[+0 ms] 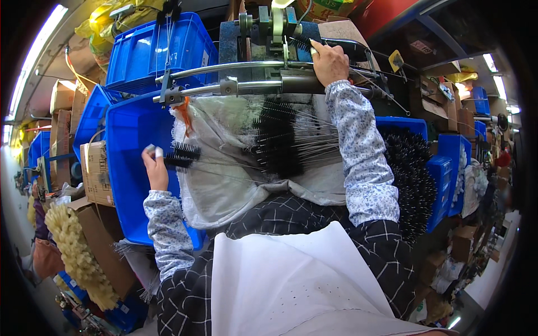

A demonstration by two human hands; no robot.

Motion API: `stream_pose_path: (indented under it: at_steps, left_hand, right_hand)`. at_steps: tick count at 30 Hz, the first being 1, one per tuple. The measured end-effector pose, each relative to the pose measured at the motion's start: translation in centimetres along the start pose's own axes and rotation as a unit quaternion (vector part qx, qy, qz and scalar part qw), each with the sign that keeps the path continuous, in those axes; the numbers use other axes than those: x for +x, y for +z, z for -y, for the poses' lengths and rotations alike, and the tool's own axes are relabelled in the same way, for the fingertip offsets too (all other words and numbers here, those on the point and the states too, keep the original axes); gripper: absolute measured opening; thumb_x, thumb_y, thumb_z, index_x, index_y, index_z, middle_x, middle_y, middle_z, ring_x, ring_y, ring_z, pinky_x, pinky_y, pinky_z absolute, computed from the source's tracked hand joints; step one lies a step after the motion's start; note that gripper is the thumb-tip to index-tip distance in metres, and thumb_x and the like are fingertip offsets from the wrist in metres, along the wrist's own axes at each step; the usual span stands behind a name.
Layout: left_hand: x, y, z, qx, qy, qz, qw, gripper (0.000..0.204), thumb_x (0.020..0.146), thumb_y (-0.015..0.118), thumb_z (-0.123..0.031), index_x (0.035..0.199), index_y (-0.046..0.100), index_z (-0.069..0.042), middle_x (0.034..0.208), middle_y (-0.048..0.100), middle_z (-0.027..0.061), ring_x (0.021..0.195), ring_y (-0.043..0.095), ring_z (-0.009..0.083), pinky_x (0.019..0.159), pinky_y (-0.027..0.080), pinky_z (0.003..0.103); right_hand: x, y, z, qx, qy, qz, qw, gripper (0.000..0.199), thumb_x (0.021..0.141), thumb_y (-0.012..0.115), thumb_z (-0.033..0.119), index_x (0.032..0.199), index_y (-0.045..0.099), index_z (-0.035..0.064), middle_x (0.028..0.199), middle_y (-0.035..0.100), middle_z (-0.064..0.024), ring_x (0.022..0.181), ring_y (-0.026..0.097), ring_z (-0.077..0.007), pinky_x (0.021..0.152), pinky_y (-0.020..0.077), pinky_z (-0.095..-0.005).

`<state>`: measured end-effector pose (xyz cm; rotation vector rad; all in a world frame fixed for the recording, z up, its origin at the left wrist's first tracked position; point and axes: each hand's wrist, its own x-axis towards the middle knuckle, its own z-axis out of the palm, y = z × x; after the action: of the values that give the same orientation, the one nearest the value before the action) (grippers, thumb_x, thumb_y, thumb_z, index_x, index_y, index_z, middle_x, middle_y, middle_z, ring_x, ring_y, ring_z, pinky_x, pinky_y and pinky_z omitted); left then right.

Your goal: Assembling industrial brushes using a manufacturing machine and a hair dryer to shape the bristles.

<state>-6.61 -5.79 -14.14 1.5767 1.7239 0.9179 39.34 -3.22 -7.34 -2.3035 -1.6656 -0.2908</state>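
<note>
At the machine [274, 33], my right hand [330, 63] has its fingers closed at a black wire-stemmed brush [301, 45], beside the wheel and above the metal rails. White covers show on some fingertips. To the left, my left hand [156, 168] is raised over a blue bin [126, 151], its white-covered fingertips drawn together; what they pinch, if anything, is too small to tell. Just right of those fingertips are black brush bristles [184, 155] with thin wire stems running rightward. A thick bunch of black brushes [277, 137] lies on the pale cloth [218, 190] across my lap.
Metal rails [252, 87] cross in front of the machine. Another blue bin [151, 56] stands at the back left. Many black brushes [406, 173] fill a bin by my right arm. Cardboard boxes [96, 171] and bundled pale bristles [78, 252] are at the left.
</note>
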Motion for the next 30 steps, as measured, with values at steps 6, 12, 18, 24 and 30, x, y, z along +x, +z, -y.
stream_pose_path:
  at_steps: [6,12,18,24,30]
  left_hand:
    - [-0.9,-0.9,0.4,-0.114,-0.091,-0.036,0.989,0.018,0.085,0.046,-0.018,0.090,0.050,-0.001,0.081,0.052,0.0026,0.073,0.045,0.0084,0.064,0.037,0.021]
    - [-1.9,-2.3,3.6,-0.020,-0.122,0.117,0.985,0.015,0.083,0.050,-0.016,0.085,0.050,-0.001,0.073,0.052,0.0016,0.062,0.045,0.0056,0.054,0.038,0.020]
    - [-3.1,-2.4,3.3,-0.049,-0.234,0.112,0.964,0.022,0.082,0.052,-0.023,0.075,0.050,-0.002,0.059,0.050,0.0009,0.049,0.045,0.0062,0.045,0.035,0.019]
    - [-3.6,-2.3,0.0,-0.108,-0.108,0.050,0.987,0.023,0.084,0.049,-0.026,0.074,0.050,-0.005,0.062,0.049,-0.0024,0.054,0.044,0.0050,0.050,0.036,0.019]
    - [-2.7,-4.2,-5.2,-0.078,0.079,-0.032,0.993,0.016,0.088,0.041,-0.020,0.084,0.048,-0.005,0.077,0.052,0.0013,0.067,0.045,0.0077,0.061,0.039,0.019]
  right_hand:
    - [0.7,0.6,0.1,-0.008,-0.011,0.002,1.000,0.024,0.080,0.048,0.022,0.102,0.057,0.0207,0.079,0.059,-0.0009,0.079,0.049,-0.0189,0.072,0.0365,-0.0341]
    - [0.9,0.8,0.3,-0.004,-0.024,-0.005,1.000,0.024,0.080,0.048,0.022,0.102,0.058,0.0205,0.079,0.059,-0.0010,0.079,0.049,-0.0187,0.072,0.0362,-0.0339]
    - [0.7,0.4,0.3,-0.030,-0.045,-0.016,0.998,0.025,0.079,0.051,0.020,0.103,0.057,0.0215,0.078,0.057,-0.0002,0.079,0.047,-0.0174,0.071,0.0351,-0.0322]
    - [0.9,0.0,0.5,-0.031,-0.071,-0.039,0.996,0.025,0.079,0.051,0.020,0.103,0.058,0.0225,0.076,0.056,0.0004,0.079,0.047,-0.0168,0.072,0.0339,-0.0316]
    - [2.1,2.4,-0.3,-0.003,-0.056,-0.009,0.998,0.031,0.081,0.044,0.013,0.107,0.054,0.0253,0.093,0.056,-0.0017,0.098,0.041,-0.0202,0.085,0.0272,-0.0367]
